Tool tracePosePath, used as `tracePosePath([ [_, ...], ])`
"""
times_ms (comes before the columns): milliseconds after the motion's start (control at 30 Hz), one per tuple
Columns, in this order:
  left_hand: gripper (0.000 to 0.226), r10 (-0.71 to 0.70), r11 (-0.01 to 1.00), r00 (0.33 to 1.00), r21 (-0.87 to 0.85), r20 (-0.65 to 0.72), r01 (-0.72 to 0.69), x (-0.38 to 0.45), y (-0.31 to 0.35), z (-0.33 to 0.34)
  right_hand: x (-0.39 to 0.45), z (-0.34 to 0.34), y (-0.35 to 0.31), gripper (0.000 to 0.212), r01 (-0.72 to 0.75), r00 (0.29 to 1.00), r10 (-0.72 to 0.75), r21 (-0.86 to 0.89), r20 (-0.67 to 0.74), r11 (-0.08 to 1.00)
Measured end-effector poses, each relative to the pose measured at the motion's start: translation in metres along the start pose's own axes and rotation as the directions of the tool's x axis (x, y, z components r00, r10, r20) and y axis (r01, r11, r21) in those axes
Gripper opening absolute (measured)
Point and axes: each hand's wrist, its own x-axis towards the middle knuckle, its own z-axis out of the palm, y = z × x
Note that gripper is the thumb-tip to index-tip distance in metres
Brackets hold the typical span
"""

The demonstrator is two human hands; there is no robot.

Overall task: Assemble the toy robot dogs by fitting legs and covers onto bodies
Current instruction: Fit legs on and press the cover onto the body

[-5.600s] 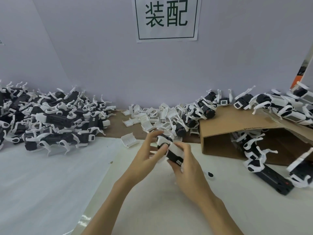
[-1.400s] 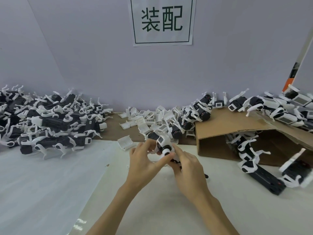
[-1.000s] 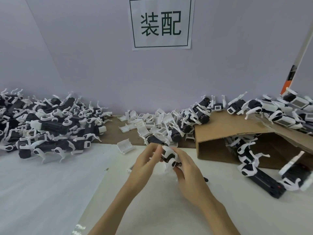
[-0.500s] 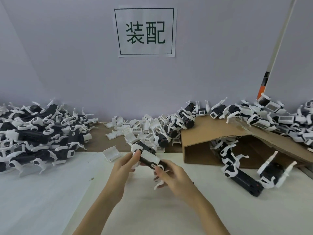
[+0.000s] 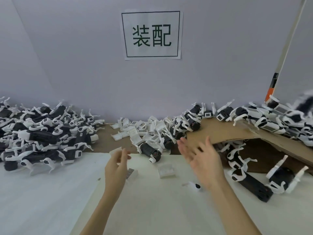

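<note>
My left hand hovers over the white sheet with loosely curled fingers, holding nothing. My right hand is spread wide, fingers straight and blurred, also holding nothing. A black toy dog body lies just beyond both hands at the sheet's far edge. One white cover lies between the hands, and a barcoded cover lies beside my left hand. A small white leg part sits below my right hand. A blurred black-and-white dog shows above the right-hand pile.
A big pile of legged dogs fills the left. Loose white covers lie along the back wall. A bent cardboard sheet at right carries several finished dogs, with more dogs lying beneath and before it.
Both hands held one dog with a white cover half a second ago. Now they have let go and are apart, the right one swung outward toward the right pile.
</note>
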Motion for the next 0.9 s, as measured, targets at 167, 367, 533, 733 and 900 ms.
tracePosePath([
  [167,0.015,0.128,0.906,0.989,0.414,-0.072,-0.088,0.009,-0.020,0.004,-0.004,-0.013,0.048,0.051,-0.127,0.984,0.120,-0.044,-0.132,0.991],
  [367,0.041,0.171,0.410,0.984,0.911,-0.041,-0.034,0.088,-0.029,-0.031,-0.003,-0.011,0.056,0.042,-0.173,0.979,0.159,-0.111,-0.127,0.979],
  [533,0.046,-0.121,0.013,0.988,0.995,-0.097,0.099,0.132,-0.045,-0.079,-0.002,-0.008,0.054,0.038,-0.171,0.980,0.155,-0.139,-0.123,0.975],
  [733,0.043,0.009,0.124,0.999,0.991,0.050,-0.051,0.138,-0.053,-0.099,-0.003,-0.004,0.055,0.035,-0.164,0.981,0.146,-0.143,-0.130,0.976],
  [900,0.016,0.211,0.358,0.955,0.893,0.207,-0.273,0.126,-0.041,-0.082,-0.005,-0.004,0.058,0.034,-0.177,0.979,0.158,-0.159,-0.126,0.971],
])
